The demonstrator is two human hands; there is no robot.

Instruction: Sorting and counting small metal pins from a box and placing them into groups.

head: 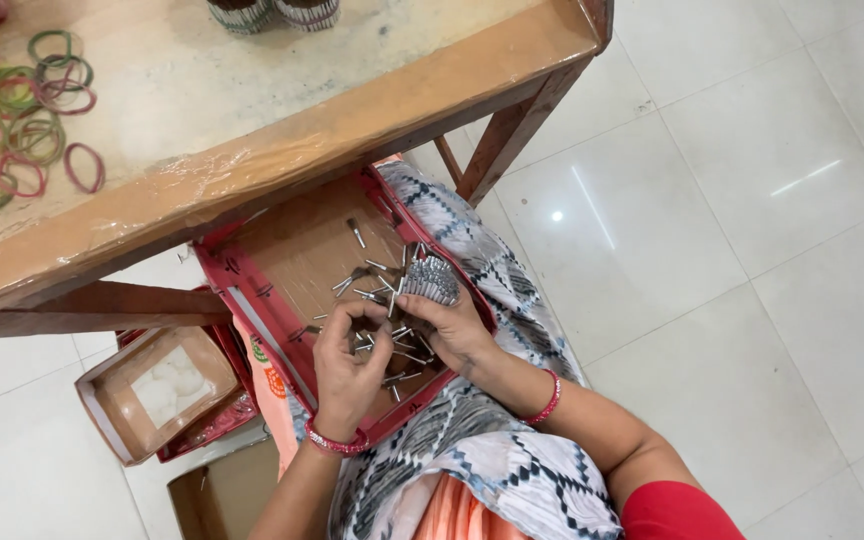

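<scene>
**Friend:** What do you see when you look down from your head?

**Me:** I see a red tray on my lap, under the edge of the wooden table. Little shiny metal pins lie loose on the tray floor.

**Friend:** What is your right hand doing?

**Me:** My right hand is closed around a bunch of pins. Their silver tops stick out past my fingers, all packed side by side.

**Friend:** And your left hand?

**Me:** My left hand is curled in, fingertips pinched close over the loose pins. It sits just beside my right hand. I think I am picking up one pin, but I cannot tell for sure, my fingers hide it.

**Friend:** How much have you done?

**Me:** I would say I am partway. The bunch in my right hand is already thick. But many pins are still spread on the tray, some near my hands and a few up by the far side.

**Friend:** What else is around?

**Me:** On the table are lots of colored bangles, green, pink and red, well apart from my hands. Two striped round things stand at the far edge. On the floor by my knee is an open box with something white inside.
</scene>
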